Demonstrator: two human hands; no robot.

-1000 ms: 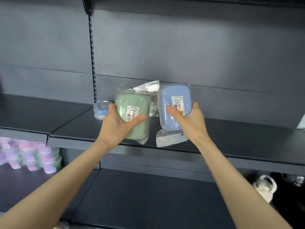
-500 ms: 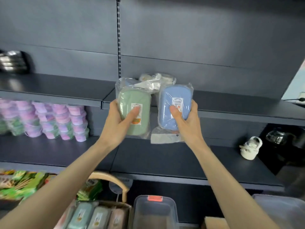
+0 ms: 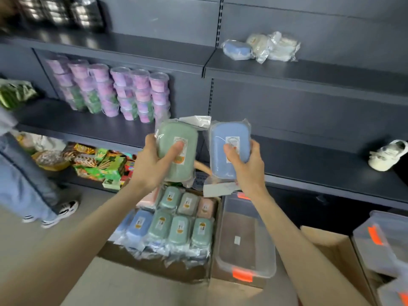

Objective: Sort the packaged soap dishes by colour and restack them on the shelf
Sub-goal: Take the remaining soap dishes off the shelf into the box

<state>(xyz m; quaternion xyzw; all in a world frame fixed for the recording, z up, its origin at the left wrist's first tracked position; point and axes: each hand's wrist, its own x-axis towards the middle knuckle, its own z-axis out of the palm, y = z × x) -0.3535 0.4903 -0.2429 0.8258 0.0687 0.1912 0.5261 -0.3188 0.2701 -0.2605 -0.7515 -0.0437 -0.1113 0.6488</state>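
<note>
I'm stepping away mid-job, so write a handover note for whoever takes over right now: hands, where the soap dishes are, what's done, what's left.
Left hand grips a green soap dish; right hand grips a blue soap dish, both held up before the shelving.
Upper shelf: one blue dish beside a few cream dishes, loosely piled.
Cardboard box on the floor: many packaged dishes, blue, green, grey and pink mixed.
Done: only that small start.
Left: shelve the two in hand, then sort and stack the box's dishes by colour.
</note>
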